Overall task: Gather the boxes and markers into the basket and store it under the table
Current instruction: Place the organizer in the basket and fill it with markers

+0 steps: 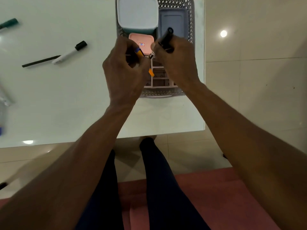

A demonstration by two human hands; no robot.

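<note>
A grey perforated basket point(191, 19) stands on the white table near its right edge. Inside it are a white-lidded box point(137, 12), a blue-lidded box point(172, 20), a small pink box point(141, 39) and a white divided tray point(160, 80). Over the basket, my left hand point(123, 72) is shut on an orange marker with a blue cap point(140, 53). My right hand point(176, 62) is shut on a black marker point(167, 37) that points up and away. The two hands almost touch.
On the table to the left lie a white marker with a black cap point(69, 53), a thin black pen point(40, 61) and a green marker point(9, 23). Blurred items sit at the far left edge. The table's front edge point(157, 131) is above my legs.
</note>
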